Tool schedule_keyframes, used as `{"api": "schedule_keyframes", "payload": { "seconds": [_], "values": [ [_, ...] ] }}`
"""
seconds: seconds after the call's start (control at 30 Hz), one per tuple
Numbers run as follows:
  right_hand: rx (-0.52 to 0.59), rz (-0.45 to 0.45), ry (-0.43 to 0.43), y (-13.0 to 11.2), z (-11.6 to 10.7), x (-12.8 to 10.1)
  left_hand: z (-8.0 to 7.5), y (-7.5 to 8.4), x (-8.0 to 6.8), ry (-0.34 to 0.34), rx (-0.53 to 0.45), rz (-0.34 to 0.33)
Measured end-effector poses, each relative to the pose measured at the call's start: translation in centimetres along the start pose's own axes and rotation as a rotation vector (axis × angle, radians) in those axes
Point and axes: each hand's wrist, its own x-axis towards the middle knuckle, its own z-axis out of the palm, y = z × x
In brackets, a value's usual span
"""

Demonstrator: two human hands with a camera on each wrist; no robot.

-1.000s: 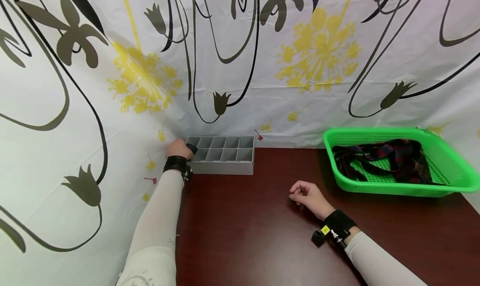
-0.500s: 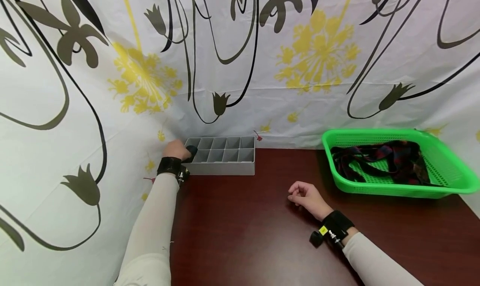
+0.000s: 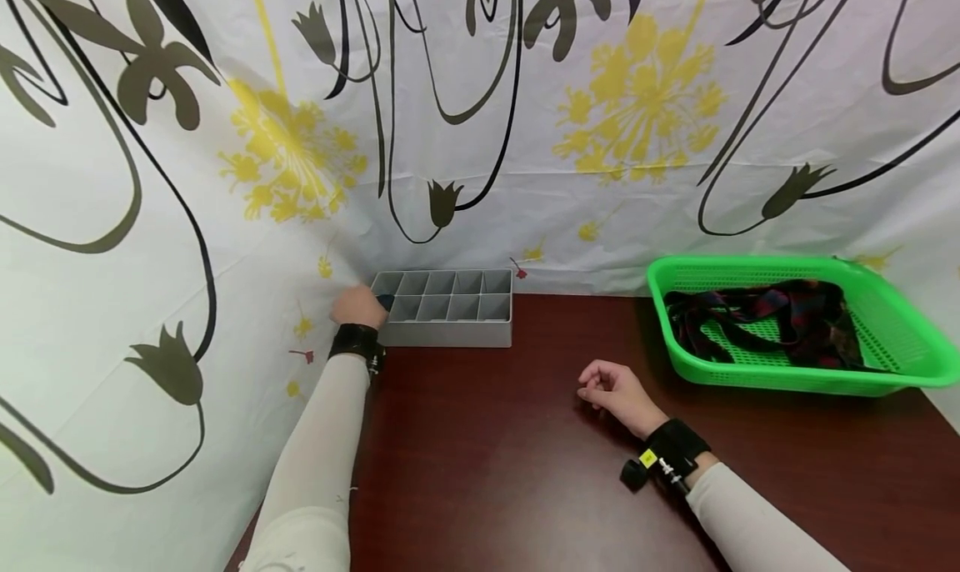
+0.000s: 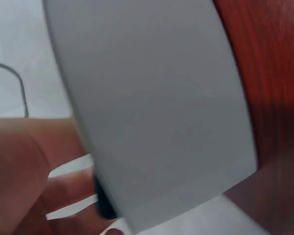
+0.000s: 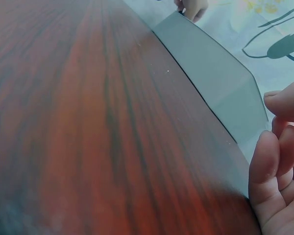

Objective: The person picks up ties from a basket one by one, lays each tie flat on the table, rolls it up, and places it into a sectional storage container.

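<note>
At the left end of the grey divided box (image 3: 446, 333), my left hand (image 3: 358, 306) holds a small dark item (image 3: 386, 301) over the compartments nearest it. The hand hides most of this item, so its kind cannot be told. In the left wrist view the box's smooth grey wall (image 4: 152, 107) fills the middle, and a bit of the dark item (image 4: 105, 201) shows beside the fingers (image 4: 71, 188). My right hand (image 3: 618, 395) rests on the table with loosely curled fingers and holds nothing; the right wrist view shows its thumb and fingertips (image 5: 264, 159) near each other.
A green plastic basket (image 3: 780, 378) stands at the right, with dark plaid fabric strips (image 3: 813, 313) in it. The table (image 3: 480, 447) is dark reddish wood. Flower-printed cloth (image 3: 465, 155) hangs behind and along the left side, close to my left hand.
My left hand shifted slightly left and then back right and a little nearer. Less of the dark item shows than half a second ago. The right hand stays still.
</note>
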Motion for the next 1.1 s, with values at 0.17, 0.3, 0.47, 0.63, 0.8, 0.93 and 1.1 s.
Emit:
{"api": "schedule_keyframes", "payload": {
  "seconds": [0.17,0.3,0.47,0.63,0.8,0.93,1.1],
  "values": [
    [-0.007,0.011,-0.001,-0.1,0.0,0.0,-1.0,-0.9,-0.2,0.006,-0.079,0.115],
    [-0.012,0.016,-0.006,-0.3,0.0,-0.1,-1.5,-1.6,-0.4,0.032,-0.1,0.123],
    [-0.017,0.015,0.001,-0.3,-0.3,-0.1,-0.8,-1.2,0.2,0.011,-0.066,0.084],
    [-0.024,0.016,0.022,-0.2,-0.7,-0.4,-0.5,-0.4,0.1,0.0,-0.105,0.095],
    [0.014,-0.003,0.007,-0.4,0.0,-0.1,-0.6,-0.1,-2.6,0.136,-0.232,0.025],
    [0.066,-0.026,0.0,-1.9,0.0,-0.1,-0.5,2.3,-5.9,0.331,-0.421,-0.001],
    [0.104,-0.089,0.005,-4.9,-2.0,-0.3,0.6,7.8,-9.1,0.392,-0.518,0.088]
  ]
}}
